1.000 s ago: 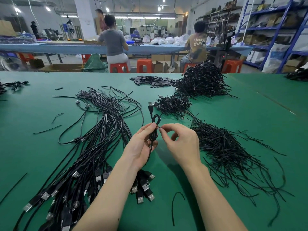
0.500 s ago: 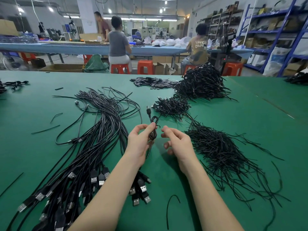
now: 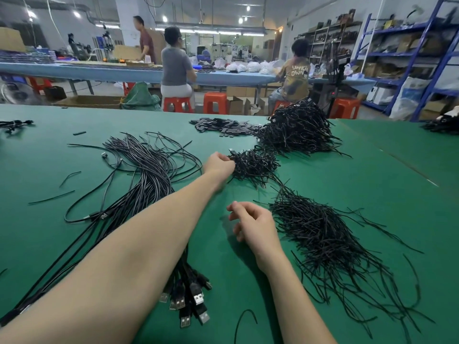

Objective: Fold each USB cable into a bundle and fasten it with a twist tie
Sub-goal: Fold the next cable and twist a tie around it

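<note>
My left hand (image 3: 218, 163) reaches forward to the edge of a small heap of tied cable bundles (image 3: 255, 165). Its fingers are curled down round a black bundle that merges with the heap. My right hand (image 3: 250, 224) hovers low over the green table (image 3: 347, 184) with loosely curled fingers and holds nothing. Just right of it lies a spread of black twist ties (image 3: 323, 239). Loose USB cables (image 3: 149, 175) fan out on the left and pass under my left forearm. Their plugs (image 3: 191, 301) lie near the front.
A larger heap of tied bundles (image 3: 295, 130) sits behind the small one, with flat black pieces (image 3: 223, 125) to its left. Stray ties (image 3: 52, 197) lie at the left. Beyond the table's far edge, people sit on red stools (image 3: 214, 103) at another bench.
My left hand has carried the tied bundle from in front of me forward to the small heap. My right hand has let go of it and stayed near the twist ties.
</note>
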